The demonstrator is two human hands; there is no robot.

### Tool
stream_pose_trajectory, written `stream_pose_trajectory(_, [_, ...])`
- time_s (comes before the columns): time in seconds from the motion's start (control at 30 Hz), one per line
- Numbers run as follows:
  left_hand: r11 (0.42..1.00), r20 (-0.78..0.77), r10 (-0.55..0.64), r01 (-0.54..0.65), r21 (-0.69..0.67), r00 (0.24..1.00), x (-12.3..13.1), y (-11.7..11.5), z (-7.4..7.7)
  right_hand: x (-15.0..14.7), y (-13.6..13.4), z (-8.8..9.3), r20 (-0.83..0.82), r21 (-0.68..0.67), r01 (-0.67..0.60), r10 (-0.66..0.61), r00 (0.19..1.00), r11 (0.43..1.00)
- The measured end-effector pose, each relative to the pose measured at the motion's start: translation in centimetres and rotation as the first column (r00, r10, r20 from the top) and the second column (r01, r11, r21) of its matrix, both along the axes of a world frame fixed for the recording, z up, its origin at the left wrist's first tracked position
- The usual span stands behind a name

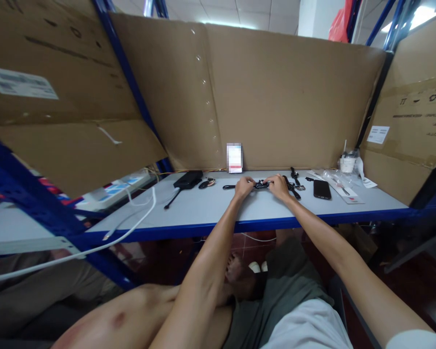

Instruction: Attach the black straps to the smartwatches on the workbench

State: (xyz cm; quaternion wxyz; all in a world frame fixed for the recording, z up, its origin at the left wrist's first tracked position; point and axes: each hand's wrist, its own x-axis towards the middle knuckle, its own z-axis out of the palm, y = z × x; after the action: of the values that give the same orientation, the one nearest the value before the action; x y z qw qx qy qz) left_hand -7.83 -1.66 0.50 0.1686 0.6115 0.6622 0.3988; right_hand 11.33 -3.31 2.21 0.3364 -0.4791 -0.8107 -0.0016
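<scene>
My left hand [244, 187] and my right hand [277, 184] rest close together on the table, fingers bent inward. Between them lies a small black thing with shiny metal parts [260, 184], pinched by the fingers of both; its exact kind is too small to tell. A black strap-like end [228, 187] sticks out left of my left hand. Beside my right hand lie more black strap-like pieces [294, 192], partly hidden by it. A dark watch-like item [294, 174] is just behind them, with a small square metal piece [301, 187] nearby.
A lit phone [234, 157] leans on the cardboard back wall [276, 97]. Left on the grey table [203, 208] are a black box with a cable [188, 180] and a small dark item [206, 183]. Rightward lie a black phone [321, 189], plastic packaging [339, 184] and a cup [348, 162].
</scene>
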Motion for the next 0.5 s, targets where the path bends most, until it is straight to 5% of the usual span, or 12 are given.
stream_pose_trajectory(0.2, [0.999, -0.004, 0.034, -0.034, 0.03, 0.999, 0.14, 0.06, -0.12, 0.02, 0.43, -0.11, -0.075, -0.013, 0.146, -0.146, 0.986, 0.989])
stream_pose_trajectory(0.5, [0.994, -0.06, 0.08, -0.074, 0.085, 0.995, 0.23, -0.74, 0.3, -0.02, 0.15, -0.13, 0.008, -0.022, 0.074, -0.074, 0.997, 0.997])
